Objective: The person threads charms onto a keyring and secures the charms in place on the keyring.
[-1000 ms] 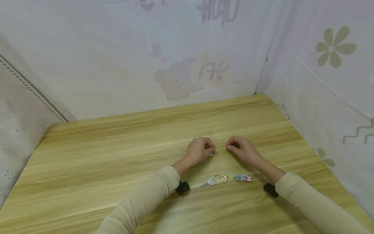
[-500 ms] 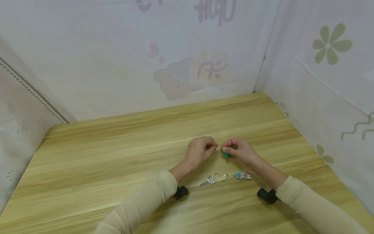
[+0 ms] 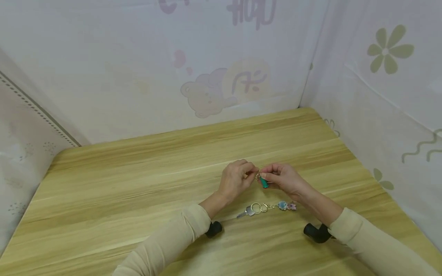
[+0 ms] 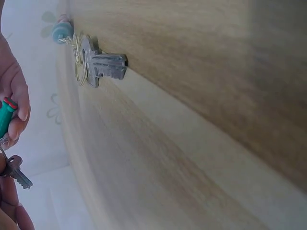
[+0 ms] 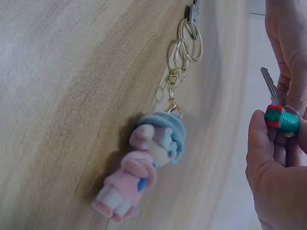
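The left hand [image 3: 236, 178], curled, pinched the key [image 4: 18, 174]; the right hand [image 3: 286, 180], likewise, the charm [image 3: 264, 182] — both over the table [image 3: 138, 184]. A loose pinch on such small pieces risked a drop.

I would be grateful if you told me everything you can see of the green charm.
The green charm is small and roughly cylindrical, with red trim at one end, and looks like moulded plastic or rubber. A small metal link shows at its other end. The right hand pinches it off the table, slightly tilted in the head view, close to the left hand. A key is near it; whether they are joined, I cannot tell.
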`<state>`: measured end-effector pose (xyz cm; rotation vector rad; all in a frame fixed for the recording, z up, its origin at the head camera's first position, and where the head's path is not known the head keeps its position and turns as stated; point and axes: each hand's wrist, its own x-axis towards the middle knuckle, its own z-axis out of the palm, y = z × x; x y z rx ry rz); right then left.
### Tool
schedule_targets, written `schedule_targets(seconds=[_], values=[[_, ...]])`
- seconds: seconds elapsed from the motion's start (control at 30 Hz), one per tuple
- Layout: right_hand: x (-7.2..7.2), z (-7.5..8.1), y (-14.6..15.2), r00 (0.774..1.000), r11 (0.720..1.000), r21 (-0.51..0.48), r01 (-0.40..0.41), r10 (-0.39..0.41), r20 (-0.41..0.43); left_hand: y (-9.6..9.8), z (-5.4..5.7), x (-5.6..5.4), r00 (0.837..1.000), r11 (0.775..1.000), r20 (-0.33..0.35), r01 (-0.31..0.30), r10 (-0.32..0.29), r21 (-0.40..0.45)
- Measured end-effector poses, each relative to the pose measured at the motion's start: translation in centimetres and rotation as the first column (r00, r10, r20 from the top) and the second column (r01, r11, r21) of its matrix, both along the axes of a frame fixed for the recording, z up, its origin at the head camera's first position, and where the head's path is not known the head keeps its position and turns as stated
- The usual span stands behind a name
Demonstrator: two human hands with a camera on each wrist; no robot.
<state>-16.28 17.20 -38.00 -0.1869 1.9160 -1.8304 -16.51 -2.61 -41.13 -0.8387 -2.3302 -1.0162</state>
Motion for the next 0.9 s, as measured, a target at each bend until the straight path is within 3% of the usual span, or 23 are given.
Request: schedule_targets(seconds=[0.43,0.9], values=[[0.00,0.54,0.04,1.000,1.000,-0.018,-0.024,0.024,0.005,0.09,-0.20,-0.21,0.992,1.000,-0.125,-0.020,0.017,-0.021],[-0.12,0.65,0.10,0.999,0.999,-0.009,-0.043,0.043,0.002,0.28,-0.30,-0.47,0.971,0.996,-0.239,-0.031,0.009,-0.089]])
